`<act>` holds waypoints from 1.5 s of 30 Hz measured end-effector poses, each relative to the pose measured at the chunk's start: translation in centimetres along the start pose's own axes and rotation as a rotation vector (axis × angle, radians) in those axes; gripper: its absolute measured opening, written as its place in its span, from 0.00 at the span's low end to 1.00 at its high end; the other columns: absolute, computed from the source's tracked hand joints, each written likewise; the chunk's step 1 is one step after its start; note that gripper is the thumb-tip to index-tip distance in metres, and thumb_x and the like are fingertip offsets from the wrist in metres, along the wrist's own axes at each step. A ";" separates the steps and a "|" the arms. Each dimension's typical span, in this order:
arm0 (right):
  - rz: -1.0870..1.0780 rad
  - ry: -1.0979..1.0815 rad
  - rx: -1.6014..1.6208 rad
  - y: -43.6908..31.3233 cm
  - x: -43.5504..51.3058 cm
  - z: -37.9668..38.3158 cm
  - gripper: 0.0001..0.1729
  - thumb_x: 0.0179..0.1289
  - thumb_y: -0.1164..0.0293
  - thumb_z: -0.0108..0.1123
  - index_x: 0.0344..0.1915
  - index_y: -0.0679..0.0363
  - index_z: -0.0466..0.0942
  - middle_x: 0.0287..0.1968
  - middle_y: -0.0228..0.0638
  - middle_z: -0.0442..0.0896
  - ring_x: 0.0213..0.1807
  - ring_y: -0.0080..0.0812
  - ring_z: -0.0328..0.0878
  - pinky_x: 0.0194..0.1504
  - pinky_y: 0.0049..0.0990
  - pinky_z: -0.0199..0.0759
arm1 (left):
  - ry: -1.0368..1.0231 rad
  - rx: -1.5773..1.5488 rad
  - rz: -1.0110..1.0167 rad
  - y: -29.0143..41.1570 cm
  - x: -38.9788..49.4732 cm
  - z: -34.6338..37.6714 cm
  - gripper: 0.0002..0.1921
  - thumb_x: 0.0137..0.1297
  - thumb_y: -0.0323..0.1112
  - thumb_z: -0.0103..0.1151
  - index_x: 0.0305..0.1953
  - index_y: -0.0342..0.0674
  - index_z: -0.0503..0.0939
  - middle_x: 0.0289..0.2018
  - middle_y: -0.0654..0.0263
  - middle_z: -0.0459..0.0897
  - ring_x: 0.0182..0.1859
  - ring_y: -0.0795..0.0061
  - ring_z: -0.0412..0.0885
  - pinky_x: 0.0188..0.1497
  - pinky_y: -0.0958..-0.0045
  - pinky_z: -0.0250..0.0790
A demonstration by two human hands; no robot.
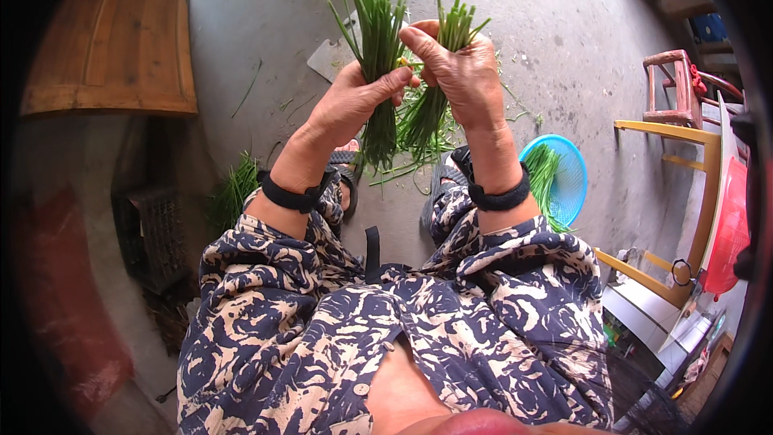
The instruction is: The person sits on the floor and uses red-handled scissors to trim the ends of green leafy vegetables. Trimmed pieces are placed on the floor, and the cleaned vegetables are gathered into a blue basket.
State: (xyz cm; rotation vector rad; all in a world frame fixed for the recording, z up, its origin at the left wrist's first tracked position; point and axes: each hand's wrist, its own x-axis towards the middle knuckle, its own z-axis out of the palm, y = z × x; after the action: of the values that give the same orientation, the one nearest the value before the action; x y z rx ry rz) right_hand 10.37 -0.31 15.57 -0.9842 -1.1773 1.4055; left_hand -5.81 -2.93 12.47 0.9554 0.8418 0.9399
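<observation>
My left hand [365,93] grips a bundle of green chives [380,42], cut ends up and leaf tips hanging down. A second chive bundle [432,112] is held in my right hand [468,69], its pale stem ends above my fingers. Both hands are raised over the floor, close together. Between them the thumb and fingers of my right hand are near a small yellowish bit [403,62] by the left bundle; whether they pinch it, I cannot tell. Scattered trimmings [450,127] lie on the floor beneath, partly hidden by my hands.
At my right stands a blue plastic basket [574,178] with chives inside. More chives [232,187] lie on the floor at my left. Beyond my hands is a flat grey board [326,59]. A wooden cabinet [121,36] is at left; a red stool [673,87] and yellow wooden frame [703,193] are at right.
</observation>
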 end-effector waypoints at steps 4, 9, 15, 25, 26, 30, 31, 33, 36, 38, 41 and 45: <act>0.010 0.014 0.010 0.0 -0.1 0.5 0.10 0.59 0.70 0.68 0.35 0.67 0.81 0.21 0.29 0.79 0.18 0.16 0.72 0.19 0.17 0.66 | -0.050 0.013 0.078 -0.4 -0.2 0.6 0.17 0.66 0.41 0.60 0.51 0.38 0.77 0.40 0.71 0.80 0.37 0.85 0.74 0.38 0.81 0.67; 0.088 0.035 0.153 0.6 0.0 -0.2 0.10 0.59 0.70 0.68 0.35 0.66 0.79 0.23 0.29 0.79 0.19 0.18 0.74 0.20 0.17 0.70 | 0.035 -0.138 -0.029 0.0 -0.3 0.8 0.17 0.69 0.43 0.56 0.51 0.37 0.76 0.41 0.70 0.79 0.38 0.84 0.76 0.38 0.81 0.70; 0.019 0.011 0.207 1.6 0.4 -0.7 0.12 0.61 0.69 0.67 0.38 0.67 0.77 0.26 0.29 0.78 0.22 0.18 0.73 0.25 0.20 0.77 | 0.059 -0.214 -0.012 0.7 -0.4 0.9 0.18 0.71 0.44 0.53 0.52 0.36 0.74 0.42 0.68 0.80 0.42 0.82 0.78 0.42 0.79 0.73; 0.000 0.005 0.002 1.8 0.5 -1.3 0.10 0.61 0.68 0.66 0.33 0.65 0.80 0.24 0.25 0.78 0.23 0.16 0.71 0.24 0.18 0.64 | 0.171 -0.172 0.030 0.1 0.0 0.0 0.12 0.66 0.35 0.59 0.47 0.36 0.77 0.39 0.65 0.83 0.39 0.77 0.80 0.43 0.75 0.74; 0.003 0.005 -0.021 1.8 0.5 -1.4 0.10 0.61 0.68 0.66 0.34 0.65 0.80 0.24 0.25 0.78 0.22 0.16 0.71 0.24 0.18 0.63 | 0.194 -0.187 0.008 0.3 0.1 -0.3 0.11 0.66 0.35 0.59 0.46 0.37 0.78 0.38 0.64 0.83 0.38 0.77 0.80 0.43 0.75 0.74; -0.037 0.064 -0.053 1.2 0.6 -2.3 0.07 0.62 0.71 0.65 0.36 0.64 0.81 0.26 0.26 0.79 0.24 0.15 0.71 0.28 0.17 0.67 | 0.255 -0.216 -0.019 0.7 0.2 -1.4 0.09 0.65 0.34 0.60 0.43 0.37 0.79 0.35 0.64 0.83 0.36 0.77 0.80 0.38 0.76 0.73; -0.024 0.073 -0.043 1.2 0.6 -2.2 0.08 0.62 0.71 0.64 0.37 0.64 0.81 0.26 0.26 0.80 0.24 0.15 0.71 0.28 0.17 0.67 | 0.261 -0.207 -0.019 0.7 0.2 -1.6 0.09 0.65 0.34 0.60 0.43 0.37 0.79 0.35 0.65 0.83 0.36 0.77 0.80 0.38 0.77 0.73; 0.010 0.111 -0.017 1.0 0.7 -1.9 0.08 0.62 0.71 0.64 0.39 0.64 0.82 0.27 0.27 0.80 0.25 0.15 0.71 0.28 0.17 0.67 | 0.201 -0.226 -0.018 0.6 0.2 -1.6 0.09 0.64 0.33 0.61 0.42 0.37 0.79 0.34 0.66 0.83 0.34 0.78 0.79 0.36 0.78 0.72; 0.008 0.012 0.002 1.3 0.6 -0.6 0.12 0.61 0.70 0.66 0.41 0.66 0.82 0.27 0.27 0.81 0.25 0.17 0.72 0.27 0.17 0.66 | 0.148 -0.226 -0.012 0.3 0.0 -1.2 0.10 0.63 0.32 0.63 0.43 0.38 0.78 0.33 0.68 0.82 0.34 0.79 0.79 0.36 0.78 0.71; 0.015 -0.022 0.020 1.3 0.5 0.1 0.14 0.59 0.68 0.69 0.40 0.66 0.82 0.27 0.27 0.81 0.25 0.17 0.72 0.27 0.17 0.66 | 0.117 -0.220 -0.026 0.3 -0.3 -1.0 0.11 0.62 0.31 0.63 0.45 0.38 0.78 0.35 0.69 0.81 0.34 0.80 0.78 0.36 0.78 0.71; 0.027 -0.032 -0.027 1.0 0.3 0.1 0.12 0.59 0.68 0.68 0.37 0.65 0.83 0.27 0.29 0.82 0.28 0.17 0.74 0.30 0.19 0.70 | 0.083 -0.188 0.002 0.4 -0.4 -0.5 0.16 0.62 0.30 0.64 0.51 0.38 0.77 0.37 0.71 0.81 0.37 0.81 0.77 0.40 0.78 0.71; 0.020 0.013 0.001 1.0 0.4 -0.2 0.10 0.58 0.68 0.69 0.34 0.64 0.83 0.25 0.27 0.81 0.25 0.16 0.72 0.27 0.19 0.67 | 0.119 -0.178 0.002 0.5 -0.3 0.1 0.14 0.64 0.32 0.62 0.50 0.38 0.77 0.39 0.70 0.81 0.40 0.80 0.78 0.43 0.76 0.72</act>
State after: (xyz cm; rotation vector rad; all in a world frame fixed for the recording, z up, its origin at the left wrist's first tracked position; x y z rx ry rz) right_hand 10.35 0.10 14.56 -1.0053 -1.1601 1.4128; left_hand -5.95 -3.11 13.05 0.7524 0.8418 1.0636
